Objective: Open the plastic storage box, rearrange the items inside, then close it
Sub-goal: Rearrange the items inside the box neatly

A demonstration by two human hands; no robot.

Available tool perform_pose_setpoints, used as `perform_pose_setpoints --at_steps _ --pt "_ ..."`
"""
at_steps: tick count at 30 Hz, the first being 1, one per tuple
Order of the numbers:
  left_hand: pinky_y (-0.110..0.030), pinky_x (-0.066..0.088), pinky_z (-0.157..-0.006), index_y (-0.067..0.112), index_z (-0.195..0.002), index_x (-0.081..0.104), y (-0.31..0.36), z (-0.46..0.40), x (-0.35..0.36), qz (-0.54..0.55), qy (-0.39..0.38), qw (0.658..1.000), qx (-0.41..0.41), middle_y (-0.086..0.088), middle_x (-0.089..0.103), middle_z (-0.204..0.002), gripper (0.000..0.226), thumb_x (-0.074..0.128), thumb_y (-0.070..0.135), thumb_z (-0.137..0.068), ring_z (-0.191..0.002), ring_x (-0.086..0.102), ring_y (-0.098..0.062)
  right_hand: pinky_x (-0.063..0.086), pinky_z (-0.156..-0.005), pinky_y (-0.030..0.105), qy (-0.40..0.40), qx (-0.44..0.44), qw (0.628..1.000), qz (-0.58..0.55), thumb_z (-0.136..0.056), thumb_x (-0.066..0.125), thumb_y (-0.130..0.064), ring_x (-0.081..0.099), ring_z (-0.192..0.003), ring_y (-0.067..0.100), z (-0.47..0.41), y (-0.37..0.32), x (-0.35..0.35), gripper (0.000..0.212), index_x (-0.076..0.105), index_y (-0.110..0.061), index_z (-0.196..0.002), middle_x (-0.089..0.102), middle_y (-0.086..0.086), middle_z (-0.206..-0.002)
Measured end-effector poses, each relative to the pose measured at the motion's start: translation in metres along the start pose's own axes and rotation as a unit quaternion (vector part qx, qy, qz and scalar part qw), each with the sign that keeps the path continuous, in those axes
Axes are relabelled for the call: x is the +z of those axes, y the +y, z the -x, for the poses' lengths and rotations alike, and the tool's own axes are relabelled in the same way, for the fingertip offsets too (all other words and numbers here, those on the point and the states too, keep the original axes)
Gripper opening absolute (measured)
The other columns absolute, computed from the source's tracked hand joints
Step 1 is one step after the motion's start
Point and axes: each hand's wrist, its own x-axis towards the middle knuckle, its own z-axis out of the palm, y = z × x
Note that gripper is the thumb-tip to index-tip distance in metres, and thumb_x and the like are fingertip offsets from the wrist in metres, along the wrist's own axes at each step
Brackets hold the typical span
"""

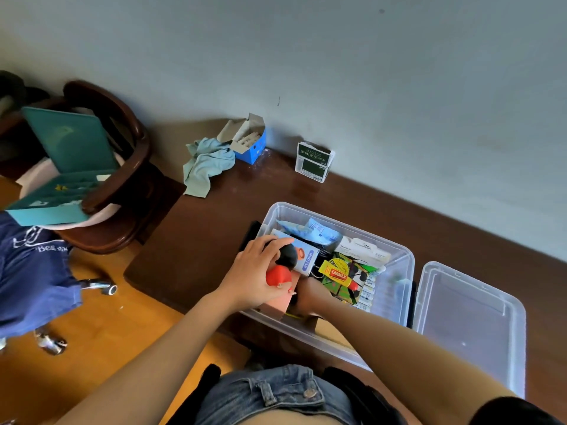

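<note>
1. Denim shorts with a metal button (285,391) are seen at the bottom edge, nearest the camera, with both bare forearms reaching forward above them.
2. A clear plastic storage box (399,289) stands open on the dark brown wooden table (199,240); its clear plastic lid (469,320) lies just beside it on the right.
3. A red-and-black rounded object (280,268) is gripped by the left hand (257,271), fingers curled over it, at the box's near-left corner, above a pink carton (280,302).
4. The right hand (306,294) is sunk into the box beside the carton; whether its fingers are closed on anything cannot be told.
5. A blue "MINI FAN" carton (306,256), a yellow Carmex tube (336,274) and white packets are packed inside.
6. Against the wall, a crumpled pale-blue cloth (205,164), an open blue cardboard box (250,142) and a green-and-white packet (314,162) are placed.
</note>
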Motion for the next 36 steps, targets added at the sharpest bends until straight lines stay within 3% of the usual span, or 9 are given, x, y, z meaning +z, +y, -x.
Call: perform_pose_setpoints --at_steps 3,6,9,13,16,22,30,34,36 --pt "-0.034 0.031 -0.101 0.045 -0.136 0.025 -0.001 0.000 0.003 0.020 0.014 1.000 0.001 0.017 0.029 -0.138 0.074 0.066 0.049 -0.073 -0.123 0.031 -0.005 0.053 -0.076 0.034 -0.046 -0.010 0.998 0.051 -0.085 0.062 -0.023 0.060 -0.090 0.028 0.006 -0.001 -0.015 0.028 0.060 -0.009 -0.109 0.063 0.011 -0.101" --pt "-0.034 0.030 -0.100 0.046 -0.135 0.026 -0.001 0.001 0.005 0.030 0.022 0.999 -0.001 0.019 0.030 -0.138 0.075 0.066 0.050 -0.073 -0.123 0.031 -0.004 0.045 -0.056 0.023 -0.111 0.011 0.988 0.106 -0.084 0.061 -0.015 0.058 -0.061 0.017 0.018 0.011 -0.037 0.008 0.057 -0.010 -0.079 0.063 0.002 -0.073" --pt "-0.036 0.031 -0.101 0.044 -0.136 0.028 -0.002 0.001 0.007 0.033 0.028 0.999 0.002 0.018 0.031 -0.138 0.075 0.067 0.048 -0.073 -0.125 0.033 -0.005 0.044 -0.051 0.016 -0.170 0.062 0.977 0.115 -0.083 0.066 -0.015 0.054 -0.042 0.000 0.039 0.039 -0.057 0.027 0.056 -0.016 -0.058 0.071 -0.003 -0.065" --pt "-0.039 0.034 -0.102 0.044 -0.136 0.029 -0.003 0.001 0.009 0.035 0.042 0.999 0.005 0.018 0.032 -0.138 0.075 0.069 0.045 -0.073 -0.125 0.033 -0.007 0.048 -0.060 0.020 -0.131 0.110 0.971 0.165 -0.084 0.067 -0.015 0.060 -0.057 0.010 0.058 0.074 -0.053 0.010 0.060 -0.007 -0.084 0.059 -0.005 -0.062" --pt "-0.042 0.037 -0.103 0.045 -0.136 0.028 -0.003 0.001 0.009 0.037 0.040 0.999 0.007 0.018 0.031 -0.138 0.076 0.070 0.043 -0.073 -0.125 0.035 -0.007 0.054 -0.061 0.023 -0.121 0.132 0.970 0.165 -0.082 0.063 -0.004 0.065 -0.063 0.014 0.063 0.080 -0.039 0.022 0.059 -0.005 -0.104 0.060 -0.002 -0.067" --pt "-0.044 0.039 -0.102 0.046 -0.135 0.027 -0.003 0.001 0.009 0.039 0.039 0.998 0.011 0.018 0.031 -0.137 0.076 0.071 0.043 -0.073 -0.123 0.038 -0.009 0.046 -0.067 0.025 -0.074 0.164 0.970 0.164 -0.084 0.055 0.004 0.064 -0.098 0.023 0.052 0.082 -0.019 0.026 0.061 -0.005 -0.108 0.064 0.009 -0.108" --pt "-0.047 0.035 -0.105 0.041 -0.139 0.027 -0.003 0.002 0.006 0.025 0.044 0.999 0.016 0.015 0.034 -0.138 0.081 0.074 0.041 -0.073 -0.123 0.039 -0.010 0.047 -0.070 0.025 -0.041 0.192 0.966 0.170 -0.088 0.051 0.002 0.062 -0.103 0.022 0.051 0.075 -0.021 0.030 0.059 -0.008 -0.116 0.062 0.004 -0.112" --pt "-0.049 0.015 -0.117 0.047 -0.143 0.005 -0.001 0.001 0.001 -0.056 -0.015 0.998 0.032 0.006 0.034 -0.139 0.095 0.067 0.056 -0.071 -0.128 0.038 -0.014 0.053 -0.073 0.023 -0.067 0.155 0.979 0.113 -0.088 0.061 -0.016 0.067 -0.073 0.008 0.055 0.079 -0.037 0.008 0.064 -0.010 -0.092 0.072 0.001 -0.092" --pt "-0.045 0.016 -0.117 0.043 -0.143 0.010 0.002 0.001 0.001 -0.064 -0.006 0.998 0.026 0.002 0.042 -0.131 0.092 0.066 0.056 -0.071 -0.125 0.042 -0.017 0.054 -0.075 0.021 -0.065 0.128 0.987 0.070 -0.091 0.058 -0.031 0.058 -0.049 -0.001 0.057 0.081 -0.043 0.030 0.064 -0.013 -0.069 0.075 0.001 -0.080"
